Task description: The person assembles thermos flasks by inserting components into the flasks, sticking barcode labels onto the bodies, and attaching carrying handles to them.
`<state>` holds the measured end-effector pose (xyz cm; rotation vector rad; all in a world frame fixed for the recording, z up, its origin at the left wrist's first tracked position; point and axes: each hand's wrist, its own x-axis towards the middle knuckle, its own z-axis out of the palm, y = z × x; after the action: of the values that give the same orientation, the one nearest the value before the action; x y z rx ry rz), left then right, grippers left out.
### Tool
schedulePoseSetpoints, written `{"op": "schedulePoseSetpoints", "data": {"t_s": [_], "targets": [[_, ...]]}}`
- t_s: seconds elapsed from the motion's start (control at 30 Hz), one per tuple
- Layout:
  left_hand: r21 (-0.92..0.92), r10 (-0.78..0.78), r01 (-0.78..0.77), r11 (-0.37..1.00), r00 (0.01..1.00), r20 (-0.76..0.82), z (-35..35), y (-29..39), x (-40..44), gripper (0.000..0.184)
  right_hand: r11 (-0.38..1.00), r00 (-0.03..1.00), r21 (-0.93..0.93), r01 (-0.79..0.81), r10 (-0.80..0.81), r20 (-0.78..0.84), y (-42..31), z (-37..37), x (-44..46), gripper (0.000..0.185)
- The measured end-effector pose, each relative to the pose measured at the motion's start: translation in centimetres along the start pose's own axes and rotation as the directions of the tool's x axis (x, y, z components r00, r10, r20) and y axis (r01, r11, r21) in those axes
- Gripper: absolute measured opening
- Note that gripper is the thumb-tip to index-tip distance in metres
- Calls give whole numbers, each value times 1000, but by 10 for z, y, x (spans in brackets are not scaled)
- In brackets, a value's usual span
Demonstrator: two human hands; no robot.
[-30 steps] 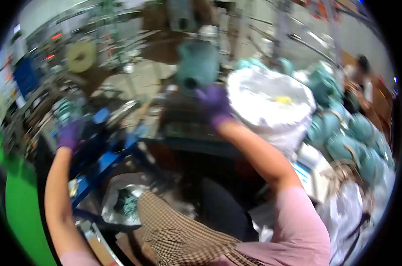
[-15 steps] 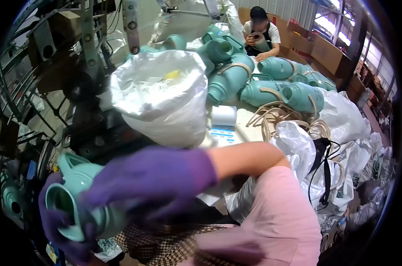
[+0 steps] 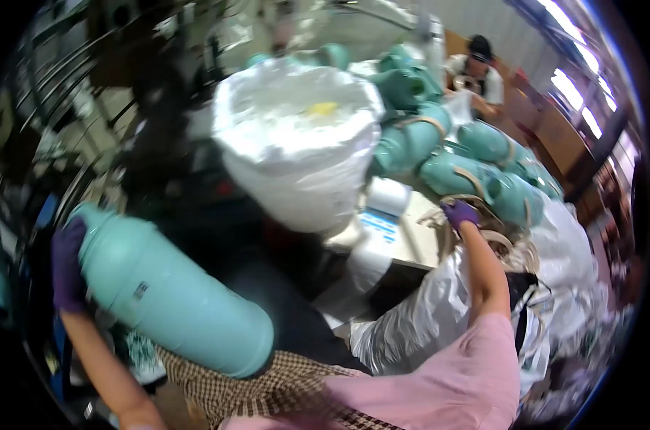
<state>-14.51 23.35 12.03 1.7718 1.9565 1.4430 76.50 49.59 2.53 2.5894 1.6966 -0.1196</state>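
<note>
My left hand, in a purple glove, grips the top end of a large teal bottle-shaped body, which lies slanted across my lap with its base toward the checked apron. My right hand, also gloved in purple, reaches out to the beige straps on the table at the right. Its fingers look closed around a strap at the pile's edge, beside the teal bodies.
A white sack of pale pieces stands ahead. Beside it are a white roll and a blue-printed sheet. More teal bodies and plastic bags fill the right. A person sits behind them. Dark machinery stands left.
My right hand has moved from beside the teal body out to the straps at the right. The teal body now lies lengthwise across my lap, its opening turned away, still in my left hand.
</note>
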Motion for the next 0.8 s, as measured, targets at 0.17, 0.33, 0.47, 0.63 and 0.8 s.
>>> {"op": "schedulePoseSetpoints", "data": {"t_s": [0.17, 0.33, 0.47, 0.63, 0.8], "targets": [[-236, -467, 603, 762, 764, 445, 127, 41, -21, 41, 971, 783, 225, -76, 198, -590, 35, 21, 69, 46], [-294, -500, 559, 775, 828, 254, 179, -11, -73, 70, 485, -52, -428, 762, -613, -788, -57, -73, -49, 41], [-192, -111, 100, 976, 993, -47, 140, 106, -58, 64, 367, 137, -255, 895, -768, -626, -183, -117, -188, 25], [-783, -50, 300, 545, 944, 326, 130, 237, -87, 46, -306, -295, -47, 951, -851, -435, -330, -109, -362, 42], [-849, -205, 355, 391, 933, 296, 64, 200, -64, 33, -642, -257, 80, 763, -415, -873, -377, -119, -397, 54]]}}
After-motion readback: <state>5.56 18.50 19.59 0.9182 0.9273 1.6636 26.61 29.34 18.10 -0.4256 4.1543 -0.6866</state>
